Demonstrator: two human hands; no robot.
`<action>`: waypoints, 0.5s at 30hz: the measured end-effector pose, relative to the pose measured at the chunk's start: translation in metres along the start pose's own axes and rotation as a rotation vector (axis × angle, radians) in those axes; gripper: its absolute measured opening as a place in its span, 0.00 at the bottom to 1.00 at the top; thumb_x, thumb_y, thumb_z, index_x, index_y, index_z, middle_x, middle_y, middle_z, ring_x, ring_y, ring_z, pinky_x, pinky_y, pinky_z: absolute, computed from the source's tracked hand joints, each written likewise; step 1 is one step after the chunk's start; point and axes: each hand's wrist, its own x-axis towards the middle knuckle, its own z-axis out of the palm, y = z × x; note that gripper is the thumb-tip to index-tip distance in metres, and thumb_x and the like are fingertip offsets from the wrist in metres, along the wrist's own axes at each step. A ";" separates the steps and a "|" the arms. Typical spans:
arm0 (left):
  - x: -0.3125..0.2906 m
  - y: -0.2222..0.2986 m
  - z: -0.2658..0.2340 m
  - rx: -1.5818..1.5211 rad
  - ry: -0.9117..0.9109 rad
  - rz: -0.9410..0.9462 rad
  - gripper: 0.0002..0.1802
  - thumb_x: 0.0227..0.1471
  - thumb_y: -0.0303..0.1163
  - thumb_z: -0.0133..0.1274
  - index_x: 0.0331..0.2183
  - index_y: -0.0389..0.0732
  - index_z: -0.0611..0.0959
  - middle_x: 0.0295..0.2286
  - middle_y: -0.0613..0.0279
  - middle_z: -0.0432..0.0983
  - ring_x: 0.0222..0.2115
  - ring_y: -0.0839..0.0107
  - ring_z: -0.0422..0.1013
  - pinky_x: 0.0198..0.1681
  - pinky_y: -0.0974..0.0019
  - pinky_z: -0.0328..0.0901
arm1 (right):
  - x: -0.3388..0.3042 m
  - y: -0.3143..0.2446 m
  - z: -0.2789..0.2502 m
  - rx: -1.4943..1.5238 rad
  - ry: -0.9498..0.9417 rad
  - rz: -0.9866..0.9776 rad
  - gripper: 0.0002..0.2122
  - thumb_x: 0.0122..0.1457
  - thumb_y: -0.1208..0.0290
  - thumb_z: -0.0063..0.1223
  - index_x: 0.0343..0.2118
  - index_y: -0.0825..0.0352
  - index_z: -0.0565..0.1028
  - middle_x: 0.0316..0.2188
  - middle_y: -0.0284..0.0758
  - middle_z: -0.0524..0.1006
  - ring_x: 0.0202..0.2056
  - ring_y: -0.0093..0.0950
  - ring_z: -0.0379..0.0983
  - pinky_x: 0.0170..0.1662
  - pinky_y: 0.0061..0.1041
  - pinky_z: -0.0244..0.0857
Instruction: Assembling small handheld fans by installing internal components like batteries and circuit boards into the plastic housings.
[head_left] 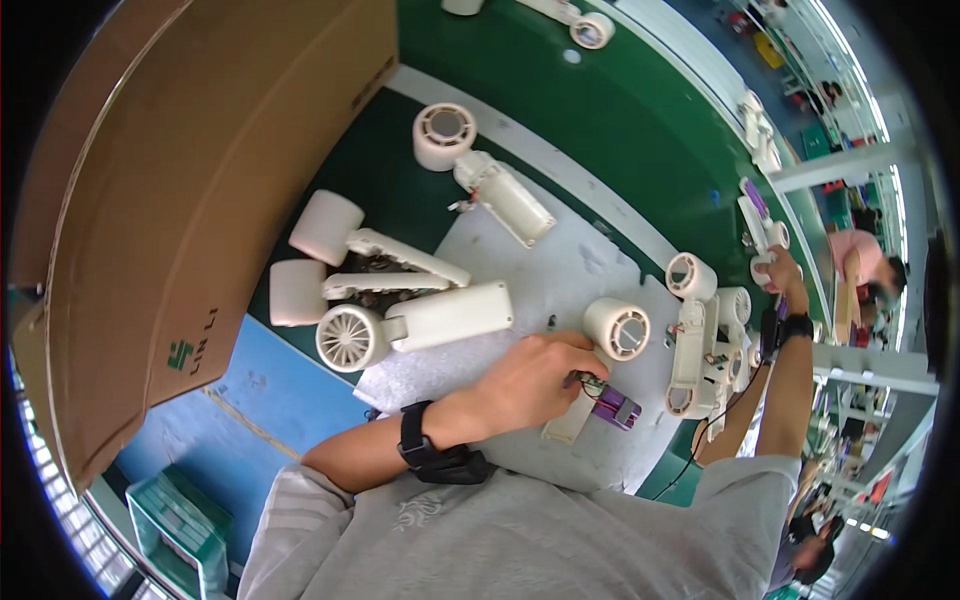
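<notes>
Pinching one circuit board (pixel 594 386), the left hand (pixel 540 378) adjoins one purple block (pixel 616 408).

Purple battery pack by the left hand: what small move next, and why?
I'd probably ease the purple battery pack left, toward the white handle: it sits to that handle's right, and the left hand has its fingers at the green circuit board beside it.
</notes>
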 end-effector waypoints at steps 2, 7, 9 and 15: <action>-0.001 0.001 -0.001 0.012 -0.009 0.002 0.17 0.40 0.16 0.55 0.35 0.42 0.84 0.37 0.58 0.78 0.35 0.57 0.75 0.37 0.62 0.71 | -0.003 -0.022 -0.001 0.000 0.050 -0.023 0.28 0.47 0.70 0.65 0.53 0.61 0.67 0.31 0.37 0.75 0.21 0.28 0.72 0.16 0.23 0.63; 0.002 -0.004 -0.001 0.037 -0.004 0.023 0.16 0.40 0.16 0.56 0.35 0.42 0.84 0.36 0.59 0.78 0.33 0.59 0.75 0.36 0.63 0.71 | -0.107 -0.207 0.017 0.065 -0.161 -0.503 0.24 0.48 0.66 0.65 0.49 0.63 0.71 0.26 0.30 0.75 0.20 0.17 0.69 0.21 0.18 0.63; 0.003 -0.005 -0.003 0.032 -0.015 0.028 0.16 0.40 0.17 0.57 0.35 0.42 0.84 0.36 0.59 0.78 0.32 0.59 0.75 0.35 0.63 0.71 | -0.142 -0.270 0.041 0.047 -0.199 -0.609 0.24 0.48 0.64 0.65 0.48 0.64 0.72 0.27 0.32 0.77 0.22 0.21 0.71 0.25 0.21 0.66; 0.003 -0.004 -0.002 0.028 -0.016 0.059 0.16 0.40 0.18 0.58 0.35 0.42 0.85 0.36 0.59 0.78 0.28 0.63 0.74 0.33 0.65 0.71 | -0.157 -0.357 0.114 -0.325 0.006 -1.027 0.26 0.48 0.66 0.63 0.51 0.67 0.70 0.37 0.46 0.77 0.34 0.32 0.77 0.39 0.27 0.70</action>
